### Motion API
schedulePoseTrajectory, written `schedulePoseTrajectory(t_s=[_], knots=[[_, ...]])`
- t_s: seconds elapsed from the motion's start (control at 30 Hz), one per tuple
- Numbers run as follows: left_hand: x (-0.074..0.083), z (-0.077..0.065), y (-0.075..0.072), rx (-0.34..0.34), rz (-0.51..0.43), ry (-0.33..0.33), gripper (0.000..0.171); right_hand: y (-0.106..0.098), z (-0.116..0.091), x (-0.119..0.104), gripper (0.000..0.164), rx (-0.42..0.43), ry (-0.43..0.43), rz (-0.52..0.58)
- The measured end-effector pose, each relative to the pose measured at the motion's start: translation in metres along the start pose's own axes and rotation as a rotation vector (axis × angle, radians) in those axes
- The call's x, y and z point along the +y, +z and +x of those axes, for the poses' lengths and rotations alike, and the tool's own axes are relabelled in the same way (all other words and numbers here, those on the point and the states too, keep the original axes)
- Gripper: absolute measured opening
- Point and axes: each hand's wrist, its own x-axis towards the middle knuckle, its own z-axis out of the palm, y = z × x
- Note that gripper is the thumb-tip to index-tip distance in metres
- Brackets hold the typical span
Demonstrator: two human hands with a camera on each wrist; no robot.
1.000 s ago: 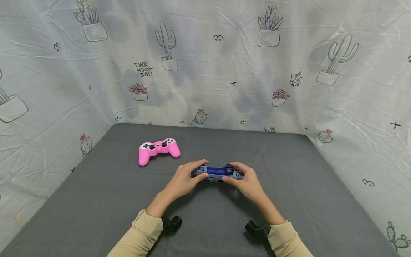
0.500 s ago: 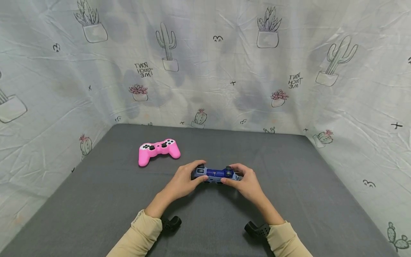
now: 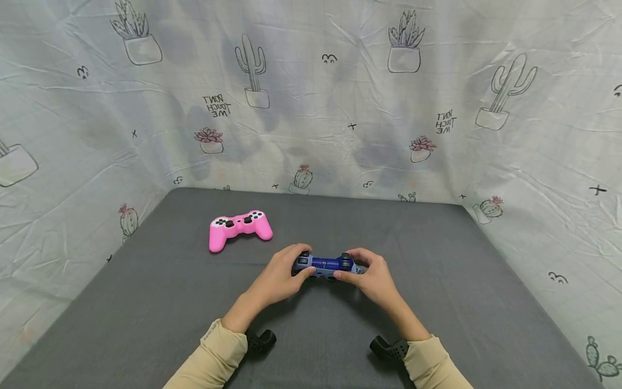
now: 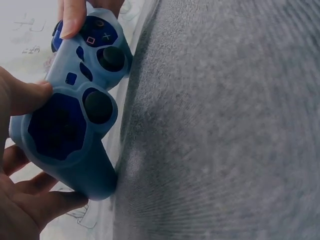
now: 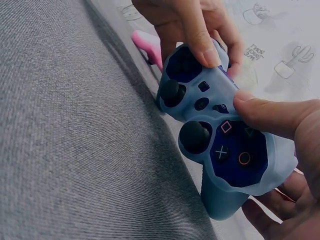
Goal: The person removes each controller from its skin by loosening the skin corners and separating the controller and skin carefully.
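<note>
Between both hands is a blue game controller [image 3: 324,264] in a pale translucent blue cover, its shoulder-button edge turned up in the head view. My left hand [image 3: 279,273] grips its left end, thumb on the near face and fingers behind. The right hand [image 3: 375,273] pinches the other end the same way. In the left wrist view the controller [image 4: 75,107] shows two black thumbsticks and its button faces. The right wrist view has the controller's [image 5: 220,130] symbol buttons beside the right thumb, its handles close over the grey cloth.
A pink game controller [image 3: 240,229] with a white button area lies on the grey tabletop [image 3: 437,281], farther back and left of the hands. Behind and at the sides hangs a pale curtain [image 3: 311,108] printed with cacti. Black wrist devices [image 3: 389,347] sit at both cuffs.
The blue controller has tipped slightly and shifted a little toward me, still held at both ends. The left fingers have moved a bit over its upper left corner. The pink controller stays put.
</note>
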Motion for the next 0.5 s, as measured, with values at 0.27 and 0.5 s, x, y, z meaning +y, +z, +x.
schedulePoseTrajectory(t_s=[0.27, 0.5], knots=[[0.0034, 0.0012, 0.0013, -0.004, 0.025, -0.013, 0.025, 0.0037, -0.0015, 0.0012, 0.051, 0.016, -0.016, 0.013], [0.0035, 0.0058, -0.0051, -0.076, 0.057, 0.003, 0.029, 0.0055, -0.0011, 0.0011, 0.045, 0.013, -0.056, 0.046]])
